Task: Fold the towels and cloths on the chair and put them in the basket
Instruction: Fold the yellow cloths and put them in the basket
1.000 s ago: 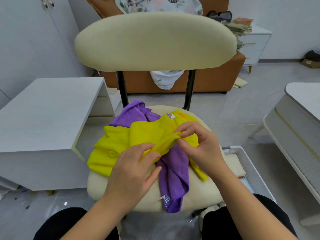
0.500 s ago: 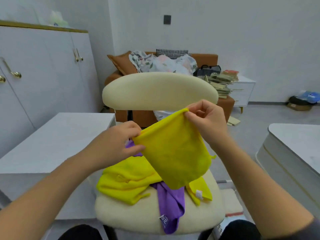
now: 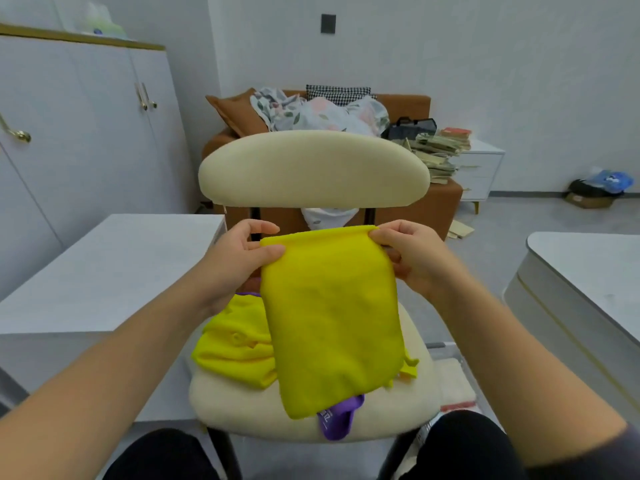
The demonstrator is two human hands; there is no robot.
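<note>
Left hand point(image 3: 239, 258) and right hand point(image 3: 412, 258) each pinch an upper corner of a yellow cloth point(image 3: 332, 317), thumbs on the near face and fingers curled behind, and the top edge runs nearly level between them. Half a second ago that edge slanted, the right hand riding higher near the backrest; a second ago both hands were down in the pile on the seat. The cloth now hangs lower and squarer, just under the cream backrest of the chair point(image 3: 311, 171), with its bottom edge reaching the front of the seat. Behind it a second yellow cloth point(image 3: 235, 355) lies crumpled on the left of the seat, and only the tip of a purple cloth point(image 3: 337, 420) pokes out below — more of it showed before. The corner of the white surface on the left point(image 3: 104, 271) comes close to the left hand; the rounded white surface on the right point(image 3: 588, 271) stands well apart from the right forearm. Between it and the chair lies open floor, where the basket point(image 3: 441, 345) sits low beside the seat — blurred, with a pale folded towel point(image 3: 453, 379) inside.
</note>
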